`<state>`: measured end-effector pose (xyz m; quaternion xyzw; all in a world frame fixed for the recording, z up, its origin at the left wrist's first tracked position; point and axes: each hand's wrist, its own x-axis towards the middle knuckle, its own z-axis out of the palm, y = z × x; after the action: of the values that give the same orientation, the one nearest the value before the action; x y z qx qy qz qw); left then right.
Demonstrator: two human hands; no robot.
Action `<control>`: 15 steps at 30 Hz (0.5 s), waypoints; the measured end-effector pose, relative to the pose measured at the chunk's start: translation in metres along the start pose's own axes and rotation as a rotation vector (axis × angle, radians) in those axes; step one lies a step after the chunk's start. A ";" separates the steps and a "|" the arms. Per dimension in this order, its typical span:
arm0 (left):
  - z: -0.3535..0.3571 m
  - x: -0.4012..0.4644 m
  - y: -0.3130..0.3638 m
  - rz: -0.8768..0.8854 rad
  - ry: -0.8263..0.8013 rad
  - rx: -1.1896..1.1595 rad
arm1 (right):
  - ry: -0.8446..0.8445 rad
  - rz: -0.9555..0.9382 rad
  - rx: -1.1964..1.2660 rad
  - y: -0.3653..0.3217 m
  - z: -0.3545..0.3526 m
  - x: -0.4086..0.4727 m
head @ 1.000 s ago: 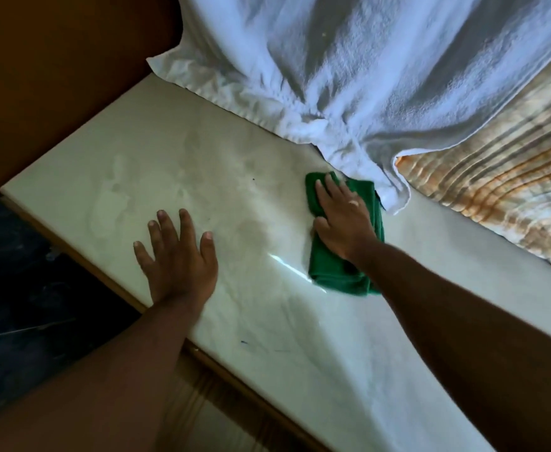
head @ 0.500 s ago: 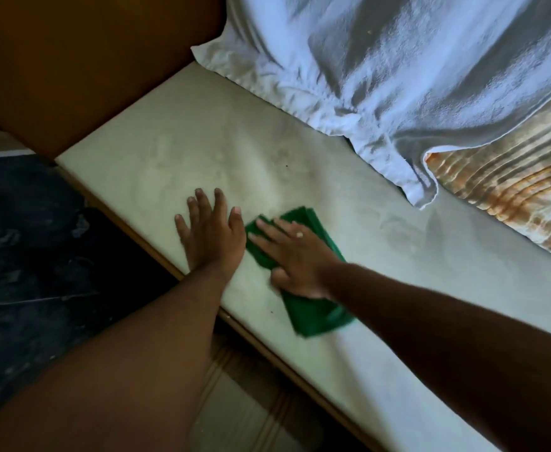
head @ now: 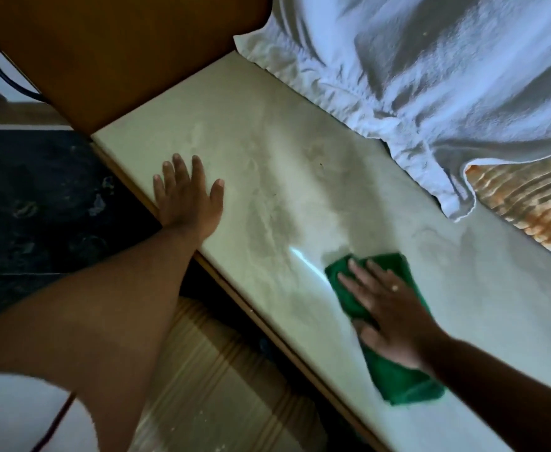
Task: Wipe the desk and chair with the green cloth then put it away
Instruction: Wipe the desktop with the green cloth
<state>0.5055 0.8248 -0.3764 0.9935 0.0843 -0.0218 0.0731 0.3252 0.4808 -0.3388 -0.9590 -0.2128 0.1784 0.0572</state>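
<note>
Right hand point(head: 388, 316) flat on the green cloth point(head: 398, 373), fingers point(head: 354, 285) spread and pointing up-left, palm pressing the folded fabric against the pale worktop point(head: 267, 177). Gold ring point(head: 395, 288) visible on one finger. Cloth showing past the fingertips at its upper edge and trailing out below the wrist, toward the near edge of the worktop. Nothing pinched; just pressed down under an open palm.

Left hand point(head: 187, 199) well apart from the cloth, up and to the left, also flat and spread on the bare worktop, close to the wooden front edge point(head: 235, 295), holding nothing.

White towel point(head: 431, 76) draped along the far side of the worktop, its corner hanging down near a striped orange fabric point(head: 528, 203) at right. Brown wooden panel point(head: 120, 50) at the far left end. Dark patterned floor point(head: 32, 203) below left, striped surface point(head: 215, 380) under the front edge. Faint streaks and a bright glint point(head: 303, 261) on the worktop between the two hands.
</note>
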 end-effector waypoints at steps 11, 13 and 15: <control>0.006 0.002 -0.003 0.024 0.051 0.002 | 0.165 0.376 0.056 0.002 -0.059 0.228; 0.006 0.001 -0.002 0.020 0.041 0.001 | 0.145 0.225 0.034 -0.038 -0.052 0.221; 0.003 0.001 -0.003 0.015 0.024 -0.005 | 0.116 -0.029 0.062 -0.087 -0.029 0.183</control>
<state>0.5060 0.8271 -0.3800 0.9942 0.0776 -0.0090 0.0746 0.4571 0.6368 -0.3537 -0.9623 -0.2172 0.1283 0.1015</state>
